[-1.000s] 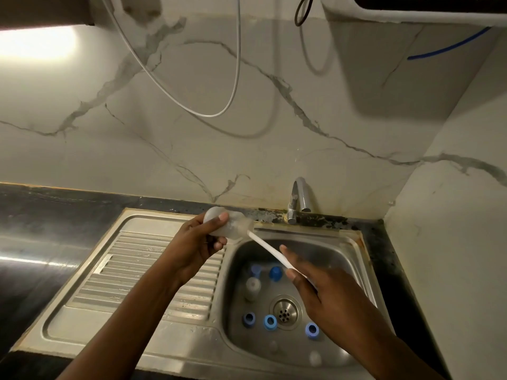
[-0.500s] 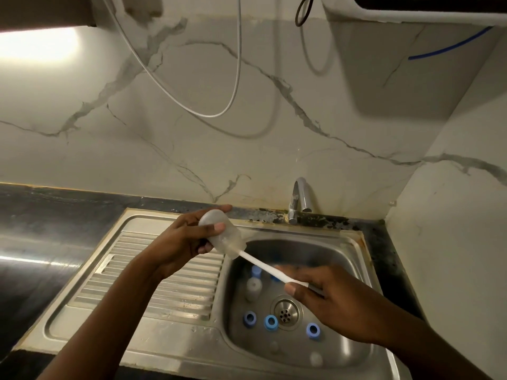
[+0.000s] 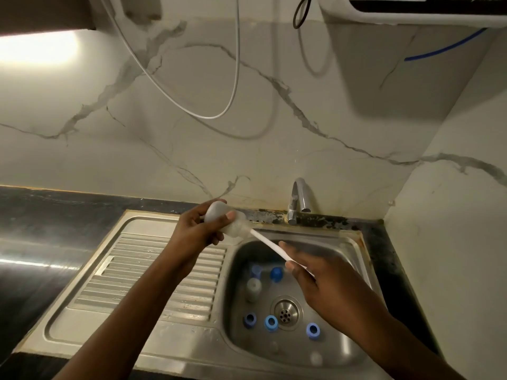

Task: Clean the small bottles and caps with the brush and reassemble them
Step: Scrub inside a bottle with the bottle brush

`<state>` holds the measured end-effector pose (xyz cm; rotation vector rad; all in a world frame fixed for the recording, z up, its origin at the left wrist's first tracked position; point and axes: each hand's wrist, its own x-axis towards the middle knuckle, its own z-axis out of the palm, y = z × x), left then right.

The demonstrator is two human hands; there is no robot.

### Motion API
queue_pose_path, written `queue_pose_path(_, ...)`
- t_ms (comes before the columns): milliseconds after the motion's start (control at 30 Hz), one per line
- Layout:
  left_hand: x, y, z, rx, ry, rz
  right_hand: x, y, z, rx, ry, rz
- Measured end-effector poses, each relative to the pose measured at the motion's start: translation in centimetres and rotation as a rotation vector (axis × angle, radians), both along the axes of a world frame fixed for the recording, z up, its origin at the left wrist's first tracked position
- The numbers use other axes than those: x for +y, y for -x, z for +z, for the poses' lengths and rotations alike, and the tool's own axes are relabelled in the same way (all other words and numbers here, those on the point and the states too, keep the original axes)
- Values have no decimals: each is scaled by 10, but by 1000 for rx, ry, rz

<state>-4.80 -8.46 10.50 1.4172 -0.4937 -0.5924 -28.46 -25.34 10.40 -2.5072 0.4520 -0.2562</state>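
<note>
Low in the frame, inside the sink (image 3: 329, 244), three blue caps (image 3: 271, 322) lie open side up around the drain (image 3: 285, 314). A fourth cap and a second bottle (image 3: 253, 287) lie further back in the basin, all well apart from both hands.

Above them, right of centre, the right hand (image 3: 323, 283) pinches the white handle of the brush (image 3: 270, 246) between thumb and forefinger. The other fingers are curled under and mostly hidden. The handle runs up and to the left into the mouth of the bottle (image 3: 227, 220), so the bristle end is inside and cannot be seen clearly.

At the centre of the frame, over the seam between the draining board (image 3: 153, 270) and the basin, the left hand (image 3: 197, 231) holds this bottle tilted, mouth towards the lower right. The thumb presses on its upper side and the fingers (image 3: 216, 238) curl round underneath, leaving the rounded base showing at the top.

The bottle looks like thin, translucent plastic: light, probably a little squeezable, and slippery if wet. A wrap round the middle of its body seems the safest hold, firm enough to resist the brush's push without denting the wall. The thin brush handle probably flexes, so a hold nearer the bottle would give more control.

Beyond the hands stand the tap (image 3: 299, 198) and the dark worktop (image 3: 41, 229).
</note>
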Motion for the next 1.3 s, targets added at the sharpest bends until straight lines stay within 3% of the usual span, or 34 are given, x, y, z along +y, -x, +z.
queue_pose_path(67,3,-2,3,-120,-54,-17,-4,0,5,50,149,5)
queue_pose_path(167,9,-8,7,-168,-74,-40,-8,0,15,80,211,45)
queue_pose_path(367,23,-19,7,-181,-59,-116,-15,4,21,80,-41,176)
queue_pose_path(567,31,-17,-7,194,220,-201,-8,9,26,26,-312,268)
queue_pose_path(667,24,-11,-10,384,315,-115,-5,6,24,-65,-248,207)
queue_pose_path(733,17,-6,-12,413,302,-46,-4,3,25,-77,-138,154)
queue_pose_path(833,10,2,-14,268,174,52,-10,1,25,-8,111,101)
queue_pose_path(900,9,5,-14,56,75,113,-14,0,22,65,290,93)
queue_pose_path(1033,12,6,-7,-254,-16,62,-12,6,24,140,482,123)
queue_pose_path(1133,17,1,-4,-303,-39,14,-12,10,28,155,402,133)
queue_pose_path(1200,23,-5,-7,-286,-39,-45,-13,13,28,134,233,165)
queue_pose_path(1300,27,-10,-14,-50,66,-100,-12,18,24,45,-90,219)
